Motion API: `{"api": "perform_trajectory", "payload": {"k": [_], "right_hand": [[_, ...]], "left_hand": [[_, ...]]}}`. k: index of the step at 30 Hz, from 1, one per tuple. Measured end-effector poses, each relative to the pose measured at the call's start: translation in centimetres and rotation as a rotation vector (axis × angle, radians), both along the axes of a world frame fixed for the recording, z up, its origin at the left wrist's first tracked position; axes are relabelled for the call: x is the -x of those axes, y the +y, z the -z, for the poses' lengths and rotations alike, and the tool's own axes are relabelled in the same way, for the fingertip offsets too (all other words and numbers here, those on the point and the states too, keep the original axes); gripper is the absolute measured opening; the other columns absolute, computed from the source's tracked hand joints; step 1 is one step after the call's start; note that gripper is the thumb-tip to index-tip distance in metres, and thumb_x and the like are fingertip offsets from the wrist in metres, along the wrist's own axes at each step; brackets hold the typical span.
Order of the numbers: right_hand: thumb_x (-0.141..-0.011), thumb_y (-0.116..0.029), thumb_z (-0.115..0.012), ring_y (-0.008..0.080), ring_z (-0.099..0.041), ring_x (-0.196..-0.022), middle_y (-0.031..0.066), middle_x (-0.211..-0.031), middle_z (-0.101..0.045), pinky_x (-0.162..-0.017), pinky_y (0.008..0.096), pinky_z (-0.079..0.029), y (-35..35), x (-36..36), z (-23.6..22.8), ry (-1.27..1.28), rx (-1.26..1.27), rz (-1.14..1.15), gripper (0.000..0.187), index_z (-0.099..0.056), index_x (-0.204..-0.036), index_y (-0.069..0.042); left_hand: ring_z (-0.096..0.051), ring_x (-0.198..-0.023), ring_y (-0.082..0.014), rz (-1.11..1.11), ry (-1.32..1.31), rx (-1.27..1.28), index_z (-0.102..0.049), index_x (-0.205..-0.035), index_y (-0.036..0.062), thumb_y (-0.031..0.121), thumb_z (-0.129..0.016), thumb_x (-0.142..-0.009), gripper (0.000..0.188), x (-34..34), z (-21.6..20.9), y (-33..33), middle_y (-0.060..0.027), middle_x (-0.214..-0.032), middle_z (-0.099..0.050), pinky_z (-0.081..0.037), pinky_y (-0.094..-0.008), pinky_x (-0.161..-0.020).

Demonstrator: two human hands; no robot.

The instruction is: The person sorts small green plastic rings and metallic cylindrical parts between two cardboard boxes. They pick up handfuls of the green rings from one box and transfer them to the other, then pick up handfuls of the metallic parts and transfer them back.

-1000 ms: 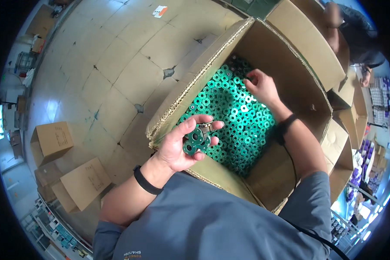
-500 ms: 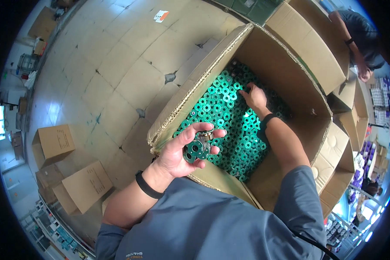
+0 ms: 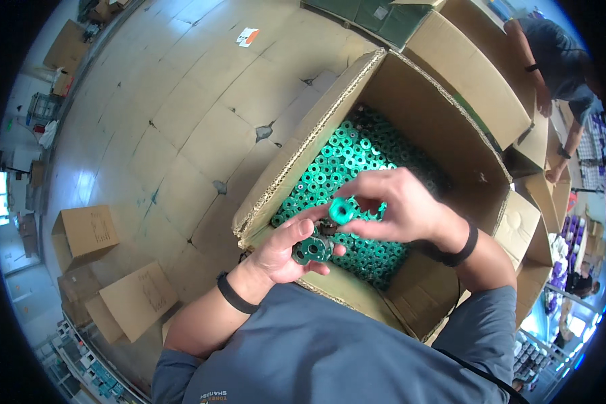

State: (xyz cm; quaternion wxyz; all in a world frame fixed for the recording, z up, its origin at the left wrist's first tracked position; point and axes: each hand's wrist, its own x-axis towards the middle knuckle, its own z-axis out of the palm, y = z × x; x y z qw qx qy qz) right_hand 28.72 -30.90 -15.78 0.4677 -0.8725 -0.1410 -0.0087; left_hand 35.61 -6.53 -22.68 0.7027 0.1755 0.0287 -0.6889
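My left hand (image 3: 281, 256) cradles a dark green, flat part with round holes (image 3: 312, 250) in its curled fingers. More small pieces may sit behind it, but the fingers hide them. Just above and to the right, my right hand (image 3: 400, 205) pinches a bright green ring-shaped part (image 3: 342, 211) between thumb and fingers, very near the left fingertips. Below both hands, a large cardboard box (image 3: 444, 135) holds a deep layer of loose green round parts (image 3: 330, 165) with holes in their centres.
Two smaller open cartons (image 3: 84, 232) stand on the tiled floor (image 3: 148, 108) at the left. Dark green crates (image 3: 380, 17) and further cardboard boxes adjoin the big box. Another person (image 3: 552, 57) works among boxes at the far right. A white and orange card (image 3: 247, 37) lies on the floor.
My right hand has come up out of the box toward the left hand, now with a green ring-shaped part. The left hand has tilted, and its fingers have shifted around the dark green part.
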Motion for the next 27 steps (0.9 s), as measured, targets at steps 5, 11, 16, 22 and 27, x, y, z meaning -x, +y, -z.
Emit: {"api": "perform_trajectory", "payload": {"k": [5,11,16,22,27], "right_hand": [[-0.086,-0.023,-0.075,0.0203,-0.062,-0.062,0.0074,-0.073,-0.061,-0.058,0.0337,-0.052,-1.6,-1.2,2.1,0.033,-0.005,0.215,0.029,-0.069,-0.105,-0.003],[-0.082,-0.013,-0.067,0.0315,-0.064,-0.092,0.0110,-0.099,-0.060,-0.077,0.0425,-0.055,-9.6,-2.0,17.4,0.123,0.638,0.456,0.033,-0.066,-0.114,-0.013],[-0.085,-0.003,-0.051,0.0387,-0.062,-0.104,0.0166,-0.111,-0.058,-0.085,0.0476,-0.054,-9.3,-2.4,21.4,0.283,0.727,0.400,0.037,-0.061,-0.119,-0.016],[-0.088,-0.011,-0.052,0.0417,-0.064,-0.096,0.0193,-0.111,-0.058,-0.076,0.0505,-0.055,-10.4,-2.3,24.1,0.231,0.755,0.365,0.018,-0.060,-0.104,-0.016],[-0.081,-0.019,-0.065,0.0409,-0.062,-0.100,0.0183,-0.114,-0.059,-0.082,0.0505,-0.054,-11.3,-2.4,23.8,0.243,0.754,0.364,0.022,-0.060,-0.100,-0.011]], "left_hand": [[-0.069,-0.102,-0.0263,-0.022,0.091,0.083,-0.056,-0.134,0.0093,0.033,-0.071,-0.094,0.049,0.0,0.1,0.3,-0.0161,-0.135,-0.055,-0.067,-0.0364,-0.068],[-0.070,-0.100,-0.0271,-0.043,0.143,0.115,-0.059,-0.129,0.0058,0.027,-0.071,-0.094,0.043,0.0,0.1,-0.1,-0.0205,-0.136,-0.054,-0.067,-0.0339,-0.065],[-0.069,-0.100,-0.0257,-0.061,0.117,0.081,-0.060,-0.129,0.0084,0.028,-0.071,-0.094,0.042,0.2,-0.4,0.1,-0.0200,-0.136,-0.055,-0.066,-0.0319,-0.063],[-0.067,-0.103,-0.0247,-0.023,0.097,0.085,-0.057,-0.134,0.0121,0.029,-0.069,-0.095,0.044,0.2,1.0,0.3,-0.0197,-0.142,-0.051,-0.064,-0.0300,-0.062],[-0.068,-0.101,-0.0197,-0.007,0.052,0.047,-0.057,-0.134,0.0140,0.032,-0.067,-0.096,0.043,0.3,0.4,0.5,-0.0135,-0.139,-0.056,-0.061,-0.0253,-0.061]]}}
